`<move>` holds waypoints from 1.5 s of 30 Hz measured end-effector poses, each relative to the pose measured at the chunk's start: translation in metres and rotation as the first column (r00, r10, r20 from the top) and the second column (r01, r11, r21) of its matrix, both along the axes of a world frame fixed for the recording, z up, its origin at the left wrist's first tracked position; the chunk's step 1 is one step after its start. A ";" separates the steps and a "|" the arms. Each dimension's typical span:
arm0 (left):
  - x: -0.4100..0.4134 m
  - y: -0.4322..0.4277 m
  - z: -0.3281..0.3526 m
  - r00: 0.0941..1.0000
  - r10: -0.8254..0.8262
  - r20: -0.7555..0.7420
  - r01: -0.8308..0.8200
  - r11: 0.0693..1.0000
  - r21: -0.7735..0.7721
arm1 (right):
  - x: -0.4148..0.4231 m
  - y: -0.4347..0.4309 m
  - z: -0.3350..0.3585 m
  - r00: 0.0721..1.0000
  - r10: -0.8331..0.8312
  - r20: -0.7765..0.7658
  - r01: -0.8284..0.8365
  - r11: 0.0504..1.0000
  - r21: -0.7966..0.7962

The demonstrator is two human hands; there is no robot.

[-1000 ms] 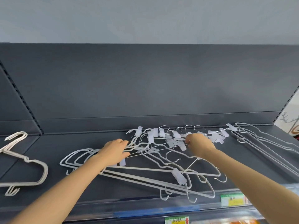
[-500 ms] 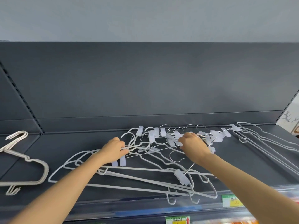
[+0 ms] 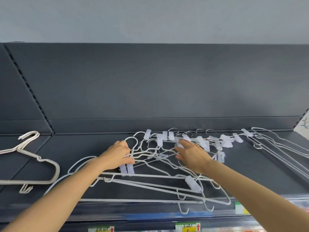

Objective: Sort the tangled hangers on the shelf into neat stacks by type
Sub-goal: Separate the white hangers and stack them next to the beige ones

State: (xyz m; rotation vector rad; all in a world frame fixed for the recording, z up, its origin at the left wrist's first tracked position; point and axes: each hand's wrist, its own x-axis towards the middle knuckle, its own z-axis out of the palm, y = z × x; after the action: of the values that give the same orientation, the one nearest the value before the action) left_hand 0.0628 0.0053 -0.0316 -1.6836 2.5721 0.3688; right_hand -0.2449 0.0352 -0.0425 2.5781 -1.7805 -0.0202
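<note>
Tangled hangers (image 3: 156, 155) lie mid shelf (image 3: 242, 164); left hand (image 3: 117, 156) grips wire hangers (image 3: 150, 175), right hand (image 3: 194, 156) rests flat, released, on clip hangers (image 3: 202, 143) nearer the shelf's back. Best to pin the wires and lift the clips out slowly to avoid snags.

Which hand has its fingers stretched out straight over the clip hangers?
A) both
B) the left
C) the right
C: the right hand has straight fingers over the clip hangers, while the left hand curls round the white wire hangers.
</note>
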 end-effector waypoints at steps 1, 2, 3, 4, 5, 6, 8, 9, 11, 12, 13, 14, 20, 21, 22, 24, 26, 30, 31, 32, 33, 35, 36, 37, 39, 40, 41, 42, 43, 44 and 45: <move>0.001 0.000 0.001 1.000 -0.008 0.012 0.008 1.000 0.000 | -0.001 -0.001 0.000 1.000 0.000 -0.009 0.000 1.000 0.005; 0.001 0.001 0.001 1.000 -0.016 0.025 0.016 1.000 -0.001 | -0.001 -0.003 -0.001 1.000 -0.004 -0.013 0.005 1.000 0.012; 0.001 0.001 0.002 0.999 -0.022 0.040 0.023 1.000 -0.004 | 0.000 -0.004 -0.001 1.000 -0.014 -0.018 0.014 1.000 0.016; 0.001 0.002 0.003 0.998 -0.023 0.054 0.024 1.000 -0.007 | 0.000 -0.006 -0.001 0.999 -0.029 -0.033 0.030 0.999 0.013; 0.002 0.002 0.003 0.998 -0.021 0.064 0.021 1.000 -0.008 | 0.001 -0.008 0.000 0.997 -0.047 -0.056 0.048 0.999 0.009; 0.004 0.003 0.003 0.998 -0.015 0.068 0.015 1.000 -0.003 | 0.000 -0.009 0.001 0.994 -0.070 -0.087 0.070 0.998 0.005; 0.012 0.005 0.001 0.999 0.001 0.053 -0.001 1.000 0.014 | -0.005 -0.011 0.004 0.980 -0.120 -0.160 0.120 0.993 -0.004; 0.017 0.006 0.000 0.999 0.005 0.046 -0.006 1.000 0.021 | -0.010 -0.013 0.005 0.972 -0.139 -0.192 0.140 0.990 -0.007; 0.028 0.008 -0.001 0.999 0.018 0.044 -0.019 1.000 0.016 | -0.019 -0.014 0.006 0.962 -0.168 -0.216 0.172 0.985 0.001; 0.032 0.009 -0.001 0.999 0.031 0.037 -0.032 0.999 0.010 | -0.023 -0.015 0.005 0.959 -0.179 -0.218 0.186 0.982 0.012; 0.036 0.010 -0.001 0.999 0.048 0.022 -0.048 0.999 0.007 | -0.027 -0.015 0.005 0.960 -0.183 -0.213 0.192 0.981 0.022; 0.039 0.010 -0.001 0.998 0.064 0.005 -0.064 0.998 0.009 | -0.029 -0.014 0.005 0.962 -0.179 -0.205 0.188 0.982 0.024; 0.037 0.012 0.000 0.995 0.096 0.012 -0.096 0.995 -0.019 | -0.021 -0.007 0.010 0.976 -0.180 -0.121 0.181 0.983 0.000; 0.036 0.012 0.000 0.995 0.097 0.016 -0.097 0.995 -0.039 | -0.016 -0.005 0.013 0.982 -0.167 -0.088 0.165 0.986 -0.021; 0.035 0.011 0.001 0.994 0.105 0.017 -0.104 0.993 -0.055 | -0.010 -0.004 0.015 0.988 -0.148 -0.051 0.147 0.989 -0.027; 0.033 0.010 0.002 0.989 0.147 0.002 -0.146 0.988 -0.055 | 0.003 -0.002 0.018 0.995 -0.103 0.010 0.103 0.994 0.033; 0.032 0.007 0.003 0.977 0.211 -0.020 -0.211 0.977 0.001 | 0.014 -0.001 0.015 0.995 -0.066 0.076 0.057 0.993 0.107; 0.033 0.004 0.004 0.958 0.281 -0.053 -0.274 0.954 0.118 | 0.028 0.004 0.011 0.984 -0.078 0.161 0.037 0.969 0.244; 0.035 0.003 0.005 0.958 0.280 -0.066 -0.271 0.954 0.129 | 0.028 0.005 0.010 0.982 -0.086 0.169 0.039 0.964 0.264; 0.036 0.003 0.005 0.958 0.277 -0.081 -0.264 0.955 0.137 | 0.029 0.007 0.009 0.980 -0.092 0.174 0.041 0.960 0.278; 0.038 0.003 0.004 0.956 0.276 -0.099 -0.261 0.955 0.144 | 0.029 0.008 0.008 0.978 -0.097 0.183 0.041 0.956 0.290; 0.040 0.004 0.002 0.951 0.280 -0.134 -0.260 0.954 0.153 | 0.029 0.010 0.006 0.974 -0.110 0.196 0.046 0.951 0.305; 0.040 0.006 0.001 0.947 0.285 -0.150 -0.262 0.952 0.155 | 0.029 0.011 0.006 0.973 -0.115 0.201 0.048 0.949 0.311; 0.040 0.007 0.001 0.942 0.290 -0.166 -0.266 0.952 0.154 | 0.029 0.012 0.006 0.972 -0.116 0.205 0.047 0.948 0.314; 0.038 0.009 0.004 0.935 0.297 -0.194 -0.273 0.951 0.145 | 0.031 0.013 0.007 0.972 -0.115 0.206 0.048 0.951 0.306; 0.037 0.010 0.007 0.930 0.304 -0.208 -0.279 0.950 0.139 | 0.032 0.014 0.008 0.972 -0.112 0.205 0.047 0.954 0.296; 0.036 0.011 0.010 0.924 0.310 -0.225 -0.287 0.949 0.131 | 0.033 0.014 0.008 0.972 -0.106 0.209 0.044 0.958 0.283; 0.035 0.011 0.014 0.918 0.316 -0.240 -0.294 0.948 0.122 | 0.035 0.014 0.009 0.971 -0.104 0.218 0.042 0.961 0.273; 0.035 0.012 0.018 0.914 0.319 -0.251 -0.300 0.947 0.112 | 0.036 0.014 0.011 0.968 -0.103 0.229 0.040 0.964 0.264; 0.035 0.013 0.022 0.911 0.319 -0.260 -0.303 0.948 0.100 | 0.037 0.013 0.012 0.964 -0.103 0.247 0.038 0.967 0.253; 0.036 0.013 0.027 0.911 0.316 -0.266 -0.305 0.949 0.083 | 0.037 0.011 0.014 0.958 -0.102 0.268 0.038 0.971 0.235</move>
State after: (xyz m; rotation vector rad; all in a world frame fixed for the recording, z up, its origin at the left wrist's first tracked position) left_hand 0.0992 0.0185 -0.0049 -2.1728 2.4416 0.7127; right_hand -0.2083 0.0466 -0.0287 2.7914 -2.0774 0.1560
